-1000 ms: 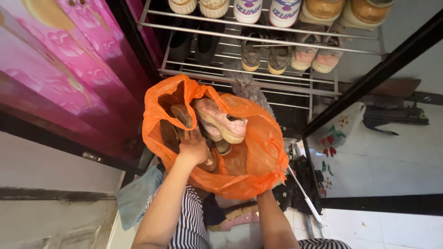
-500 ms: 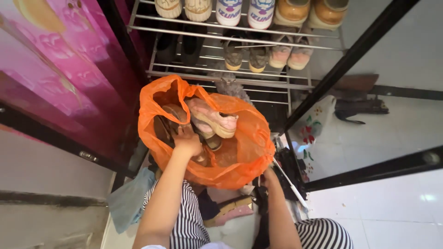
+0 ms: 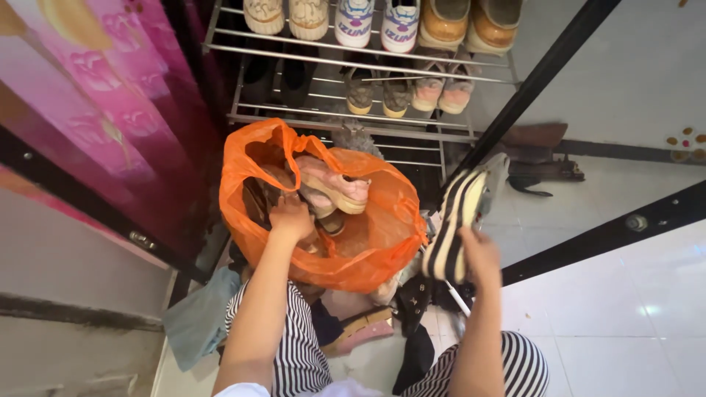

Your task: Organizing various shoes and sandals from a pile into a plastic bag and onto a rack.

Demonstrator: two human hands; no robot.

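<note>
**Bag held open, striped shoe lifted beside it**

The left hand [image 3: 292, 217] grips the near rim of the orange plastic bag [image 3: 382, 228], fingers curled over the edge. Inside, a pink thick-soled sandal [image 3: 334, 187] lies across the mouth above brown footwear that is hard to make out. The right hand [image 3: 479, 256] is closed around the heel end of a black-and-cream striped shoe [image 3: 456, 220], held sole outward just right of the bag. The metal shoe rack [image 3: 353, 121] crowds the far side; the pink door [image 3: 95, 110] hems the left. Open tiled floor [image 3: 632, 323] lies to the right. Shoes under the bag are mostly hidden.
</note>
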